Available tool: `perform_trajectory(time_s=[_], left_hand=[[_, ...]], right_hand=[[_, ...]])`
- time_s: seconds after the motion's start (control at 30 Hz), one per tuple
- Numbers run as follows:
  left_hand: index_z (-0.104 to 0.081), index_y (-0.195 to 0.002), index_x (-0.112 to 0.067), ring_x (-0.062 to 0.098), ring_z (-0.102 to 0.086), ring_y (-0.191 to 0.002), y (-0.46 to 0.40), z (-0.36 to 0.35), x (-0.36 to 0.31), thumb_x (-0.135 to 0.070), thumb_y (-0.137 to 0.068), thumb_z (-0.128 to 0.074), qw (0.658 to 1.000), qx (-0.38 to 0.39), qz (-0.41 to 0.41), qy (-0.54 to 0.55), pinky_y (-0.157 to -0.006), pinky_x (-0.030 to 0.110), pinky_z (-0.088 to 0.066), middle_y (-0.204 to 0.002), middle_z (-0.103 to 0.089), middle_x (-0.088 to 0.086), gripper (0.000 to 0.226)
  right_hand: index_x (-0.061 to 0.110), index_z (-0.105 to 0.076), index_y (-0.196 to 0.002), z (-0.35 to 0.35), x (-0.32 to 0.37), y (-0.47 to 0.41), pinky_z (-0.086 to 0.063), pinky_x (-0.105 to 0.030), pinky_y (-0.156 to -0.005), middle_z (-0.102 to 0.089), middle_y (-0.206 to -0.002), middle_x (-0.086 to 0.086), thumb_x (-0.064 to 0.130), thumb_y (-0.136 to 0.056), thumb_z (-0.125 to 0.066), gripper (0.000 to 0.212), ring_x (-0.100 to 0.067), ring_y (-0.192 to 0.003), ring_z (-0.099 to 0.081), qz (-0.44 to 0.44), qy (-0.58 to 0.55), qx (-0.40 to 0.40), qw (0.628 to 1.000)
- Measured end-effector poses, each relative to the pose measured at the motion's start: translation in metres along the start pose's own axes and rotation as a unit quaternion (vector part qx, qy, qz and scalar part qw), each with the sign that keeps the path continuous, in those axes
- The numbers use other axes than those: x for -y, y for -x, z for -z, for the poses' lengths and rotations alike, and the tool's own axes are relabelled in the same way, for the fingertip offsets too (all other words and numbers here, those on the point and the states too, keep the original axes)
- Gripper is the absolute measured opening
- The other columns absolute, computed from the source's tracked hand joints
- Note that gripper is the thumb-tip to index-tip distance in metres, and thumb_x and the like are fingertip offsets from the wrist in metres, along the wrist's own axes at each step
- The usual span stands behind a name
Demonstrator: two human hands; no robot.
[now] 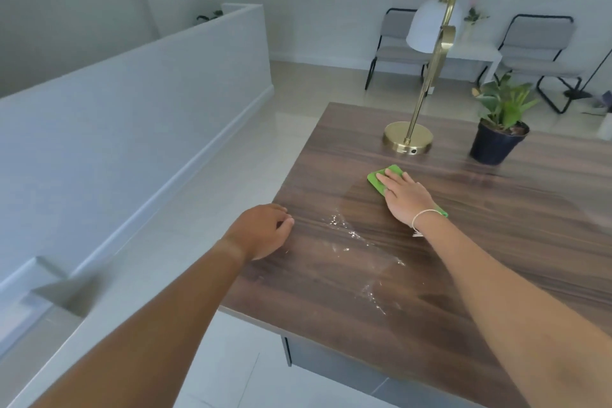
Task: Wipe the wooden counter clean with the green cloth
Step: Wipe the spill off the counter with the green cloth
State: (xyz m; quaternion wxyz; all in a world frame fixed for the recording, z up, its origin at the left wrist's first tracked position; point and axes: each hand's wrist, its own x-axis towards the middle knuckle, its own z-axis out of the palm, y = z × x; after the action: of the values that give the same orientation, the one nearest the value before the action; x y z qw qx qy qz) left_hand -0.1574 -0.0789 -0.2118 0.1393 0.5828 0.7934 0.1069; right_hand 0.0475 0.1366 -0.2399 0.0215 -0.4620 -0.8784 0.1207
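Note:
The dark wooden counter point(496, 225) fills the right half of the view. A folded green cloth point(381, 179) lies flat on it, just in front of the lamp base. My right hand point(405, 197) presses palm-down on the cloth with fingers stretched out, covering most of it. My left hand point(263, 230) rests on the counter's left edge, fingers curled over the rim. A wet, glistening streak point(357, 242) runs across the wood between my two hands toward the near edge.
A brass lamp point(408, 137) with a white shade stands on the counter behind the cloth. A potted plant point(498, 142) in a dark pot sits to its right. Beyond lie pale floor, two grey chairs point(536, 56) and a low white wall at left.

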Motion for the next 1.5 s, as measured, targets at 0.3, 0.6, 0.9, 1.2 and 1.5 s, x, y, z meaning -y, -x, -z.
perform_trajectory(time_s=[0.3,0.6,0.9,1.2,1.5], left_hand=[[-0.068,-0.1,-0.008,0.023,-0.059,-0.107,-0.005,0.002,0.001,-0.035,-0.095,-0.034,1.0,-0.016,0.017,-0.015,-0.094,0.036,-0.045,-0.114,-0.067,0.007,0.043],[-0.064,-0.106,-0.01,0.022,-0.058,-0.108,-0.003,-0.005,0.0,-0.033,-0.095,-0.032,0.999,-0.022,0.033,-0.01,-0.094,0.037,-0.046,-0.118,-0.064,0.004,0.041],[-0.063,-0.105,-0.009,0.021,-0.058,-0.108,0.0,-0.005,-0.002,-0.03,-0.095,-0.032,0.999,-0.019,0.038,0.008,-0.093,0.037,-0.045,-0.118,-0.064,0.004,0.039],[-0.065,-0.109,-0.013,0.02,-0.058,-0.11,-0.001,-0.009,-0.002,-0.03,-0.094,-0.034,0.998,-0.044,0.047,0.019,-0.093,0.037,-0.046,-0.121,-0.063,0.0,0.038],[-0.064,-0.114,-0.015,0.017,-0.056,-0.115,0.002,-0.007,-0.001,-0.028,-0.095,-0.037,0.998,-0.051,0.036,0.025,-0.097,0.028,-0.043,-0.126,-0.062,-0.004,0.036]], right_hand=[[0.036,-0.03,-0.142,-0.018,0.015,0.024,-0.009,-0.032,-0.118,-0.022,-0.154,0.015,0.024,-0.1,-0.027,0.044,-0.011,-0.145,-0.011,0.217,-0.051,0.022,0.974],[0.031,-0.018,-0.147,-0.011,0.063,-0.101,-0.012,-0.04,-0.117,-0.01,-0.158,0.009,0.024,-0.099,-0.019,0.048,-0.022,-0.146,-0.007,0.087,0.01,0.017,0.996],[0.033,-0.03,-0.143,-0.016,0.033,-0.058,-0.005,-0.027,-0.116,-0.022,-0.153,0.014,0.024,-0.1,-0.027,0.043,-0.012,-0.144,-0.011,0.297,-0.041,0.034,0.953],[0.031,-0.023,-0.145,-0.023,0.121,-0.121,-0.013,-0.044,-0.119,-0.014,-0.158,0.008,0.025,-0.099,-0.02,0.047,-0.02,-0.146,-0.007,0.221,-0.006,0.039,0.974],[0.031,-0.024,-0.145,-0.007,0.031,-0.076,-0.01,-0.037,-0.119,-0.015,-0.157,0.008,0.024,-0.1,-0.02,0.046,-0.018,-0.146,-0.008,0.14,-0.015,0.027,0.99]])
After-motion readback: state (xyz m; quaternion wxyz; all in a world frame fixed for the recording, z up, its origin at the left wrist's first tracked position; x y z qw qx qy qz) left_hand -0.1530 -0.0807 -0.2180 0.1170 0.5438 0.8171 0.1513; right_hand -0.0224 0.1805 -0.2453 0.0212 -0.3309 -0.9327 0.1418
